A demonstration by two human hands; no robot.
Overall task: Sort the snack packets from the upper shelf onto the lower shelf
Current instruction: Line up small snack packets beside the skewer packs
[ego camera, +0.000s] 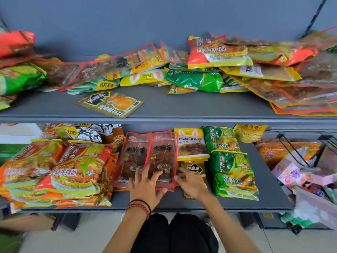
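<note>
Left hand (145,187) — fingers spread wide, pressing flat on red-edged packet (163,154) at its 6 o'clock end. Right hand (190,182) — fingers relaxed, tips touching the packet's 4 o'clock edge.

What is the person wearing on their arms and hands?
No sleeves show on either arm. The left hand has a red bead bracelet and thin black bands at its wrist. The right hand has nothing on its wrist. No gloves.

The left hand (145,185) lies palm-down, fingers straight and spread wide. Just beside it, the right hand (191,183) angles leftward, fingers slightly bent; whether its grip closes is unclear.
</note>
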